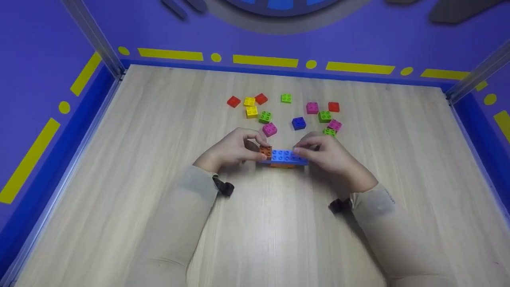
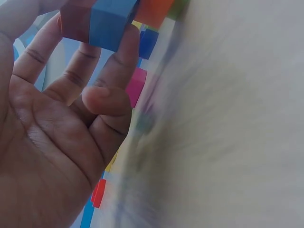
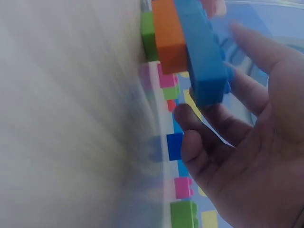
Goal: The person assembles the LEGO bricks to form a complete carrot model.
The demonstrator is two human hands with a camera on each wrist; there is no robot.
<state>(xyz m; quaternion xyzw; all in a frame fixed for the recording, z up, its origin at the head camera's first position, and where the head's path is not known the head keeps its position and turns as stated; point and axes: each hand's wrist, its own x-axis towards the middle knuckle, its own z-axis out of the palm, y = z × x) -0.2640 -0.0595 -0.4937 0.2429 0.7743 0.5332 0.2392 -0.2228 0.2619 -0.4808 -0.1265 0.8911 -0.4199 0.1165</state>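
Observation:
A small brick stack stands before me: a long light-blue brick (image 1: 281,155) lies across an orange brick (image 3: 170,40), with a green brick (image 3: 148,35) below that, close over the table. On the blue brick's left end sits a brownish-orange brick (image 1: 265,152), pinched between the thumb and index finger of my left hand (image 1: 238,148). My right hand (image 1: 324,152) holds the blue brick's right end, thumb and index at its studs. In the right wrist view, curled fingers (image 3: 223,118) show behind that end. The other left fingers (image 2: 83,71) spread behind the stack.
Loose bricks lie beyond my hands: red (image 1: 233,101), yellow (image 1: 251,112), green (image 1: 286,98), pink (image 1: 269,129) and dark blue (image 1: 299,123). More green (image 1: 329,132) and pink (image 1: 334,125) ones sit just past my right hand. Blue-purple panels (image 1: 263,48) border the wooden table (image 1: 255,239).

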